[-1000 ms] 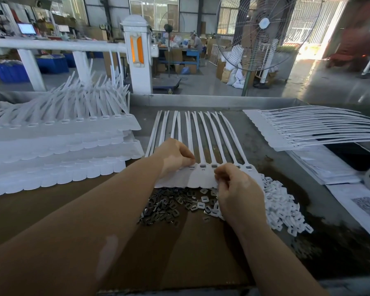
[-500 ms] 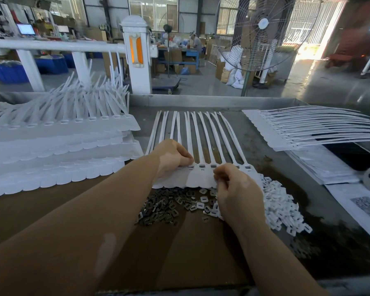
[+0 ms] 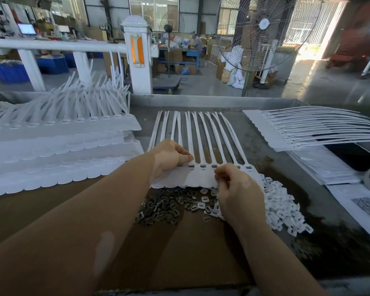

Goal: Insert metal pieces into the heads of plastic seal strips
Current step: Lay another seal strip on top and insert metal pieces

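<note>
Seal strips (image 3: pixel 198 144), white and joined side by side in one sheet, lie flat on the counter (image 3: pixel 271 167) with their tails pointing away from the person and their slotted heads in a row at the near end. Left hand (image 3: pixel 169 159): grip narrow, fingertips curled and pinching down on a head toward the left of the row. Right hand (image 3: pixel 237 189): fingers curled, grip closed at the near edge of the sheet's tabs toward the right of the row; whether a metal piece sits between the fingertips cannot be told. Dark inserts show in the head slots lying between the two grips. Metal pieces (image 3: pixel 160 208), small and dark, form a loose heap on brown cardboard (image 3: pixel 179 253) just nearer than the left grip and beside the right wrist. White plastic caps (image 3: pixel 284 208) are piled just right of the right grip, a few mixed into the metal heap. Stacked strip sheets (image 3: pixel 58 150) rise well to the left of the left grip, tails angled upward. Further strip sheets (image 3: pixel 308 131) lie well to the right of the right grip, beyond it, tails pointing right.
</note>
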Motion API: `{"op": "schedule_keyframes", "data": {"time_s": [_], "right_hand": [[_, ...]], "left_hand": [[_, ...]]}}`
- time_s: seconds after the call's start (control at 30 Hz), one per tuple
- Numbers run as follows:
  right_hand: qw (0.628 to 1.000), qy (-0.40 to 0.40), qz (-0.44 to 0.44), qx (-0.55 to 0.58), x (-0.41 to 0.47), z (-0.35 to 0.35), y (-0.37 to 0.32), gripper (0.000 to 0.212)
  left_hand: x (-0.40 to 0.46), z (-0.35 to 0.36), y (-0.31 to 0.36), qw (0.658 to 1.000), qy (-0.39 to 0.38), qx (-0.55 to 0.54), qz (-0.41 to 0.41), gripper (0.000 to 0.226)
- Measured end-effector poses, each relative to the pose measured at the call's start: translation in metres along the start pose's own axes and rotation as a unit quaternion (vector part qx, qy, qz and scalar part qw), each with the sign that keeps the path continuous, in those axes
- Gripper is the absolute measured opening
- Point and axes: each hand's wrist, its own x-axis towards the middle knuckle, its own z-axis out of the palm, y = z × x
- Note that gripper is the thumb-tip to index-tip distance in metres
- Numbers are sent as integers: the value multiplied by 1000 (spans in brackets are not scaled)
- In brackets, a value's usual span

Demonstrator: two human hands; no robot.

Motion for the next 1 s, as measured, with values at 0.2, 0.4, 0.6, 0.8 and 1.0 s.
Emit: {"op": "schedule_keyframes", "data": {"time_s": [0.2,0.4,0.6,0.8,1.0], "right_hand": [[1000,2,2,1,-1,0,-1,16],[1000,-2,4,2,-1,1,-1,17],[1000,0,-2,-1,-1,0,-1,17],[1000,0,1,-2,-1,0,-1,17],[1000,1,5,1,-2,-1,-1,17]], "left_hand": [[-1,1,-2,1000,2,-9,1,10],[-1,3,-2,1000,1,2,10,6],[-2,3,0,1000,-2,14,8,5],[-1,4,6,1000,-7,26,-5,8],[1,7,9,1000,-7,24,-15,16]]}}
